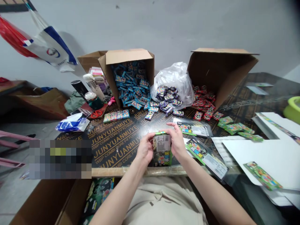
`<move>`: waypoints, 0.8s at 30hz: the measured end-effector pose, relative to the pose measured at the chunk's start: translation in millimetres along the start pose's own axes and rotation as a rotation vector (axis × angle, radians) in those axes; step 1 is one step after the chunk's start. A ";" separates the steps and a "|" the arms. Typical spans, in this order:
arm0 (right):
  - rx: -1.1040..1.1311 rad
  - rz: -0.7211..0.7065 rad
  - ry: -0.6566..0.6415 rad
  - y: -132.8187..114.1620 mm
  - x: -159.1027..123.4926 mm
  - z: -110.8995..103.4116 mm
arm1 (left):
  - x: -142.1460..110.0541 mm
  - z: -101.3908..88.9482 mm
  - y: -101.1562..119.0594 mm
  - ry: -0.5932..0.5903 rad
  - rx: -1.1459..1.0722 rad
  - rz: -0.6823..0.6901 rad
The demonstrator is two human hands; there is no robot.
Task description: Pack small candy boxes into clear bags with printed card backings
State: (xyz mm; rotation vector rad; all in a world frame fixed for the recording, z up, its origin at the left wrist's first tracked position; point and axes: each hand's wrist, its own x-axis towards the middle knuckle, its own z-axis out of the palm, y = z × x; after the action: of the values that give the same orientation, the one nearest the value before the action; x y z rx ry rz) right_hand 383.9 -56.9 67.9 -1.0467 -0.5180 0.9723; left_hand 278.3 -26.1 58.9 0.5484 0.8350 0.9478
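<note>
Printed box [162,150] between left hand [145,150] and right hand [177,143], both clamped on its upper sides (long axis up-frame).

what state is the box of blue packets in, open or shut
Open: the cardboard box shows blue packets through its uncovered mouth, some lying out on the table.

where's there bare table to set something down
The dark tabletop is bare left of the left hand, between the packet row and near edge. Right of the right hand, packs and white cards crowd it.
</note>
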 end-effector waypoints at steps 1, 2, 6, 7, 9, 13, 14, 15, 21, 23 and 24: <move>-0.011 0.004 -0.008 -1.1 -0.3 -0.5 | 2.1 1.5 4.0 -0.023 0.021 -0.019; -0.019 0.006 -0.012 -2.0 -0.4 -1.3 | 4.1 2.8 7.5 -0.041 0.035 -0.030; 0.102 0.040 -0.059 -6.9 -1.9 -8.3 | 7.5 2.8 16.4 -0.083 0.072 0.000; 0.167 0.057 -0.074 -8.6 -2.6 -10.8 | 7.3 1.5 17.6 -0.095 0.082 0.021; 0.271 0.098 -0.090 -11.9 -3.7 -15.4 | 6.2 -1.7 19.3 -0.120 0.102 0.065; 0.218 0.183 -0.090 -12.9 -2.6 -19.9 | 1.5 -5.7 23.2 -0.158 0.379 0.340; 0.183 0.188 -0.096 -11.9 -1.7 -20.7 | -0.1 -5.7 25.0 -0.171 0.487 0.426; 0.154 0.185 -0.107 -10.6 -0.7 -21.8 | -1.5 -5.5 27.1 -0.186 0.584 0.494; 0.045 0.020 -0.214 -8.6 1.8 -34.9 | 0.2 -3.7 43.1 -0.261 0.868 0.496; -0.078 -0.097 -0.216 -10.2 1.3 -38.9 | 4.1 -3.2 48.3 -0.265 0.912 0.443; -0.157 -0.144 -0.206 -11.2 1.2 -40.1 | 5.8 -2.6 50.6 -0.270 0.919 0.417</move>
State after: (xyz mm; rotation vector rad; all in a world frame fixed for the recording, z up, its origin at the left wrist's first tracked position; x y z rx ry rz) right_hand 419.6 -77.1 60.2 -1.0381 -0.8395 0.9273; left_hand 253.8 3.9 92.1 1.6575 0.9007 0.7934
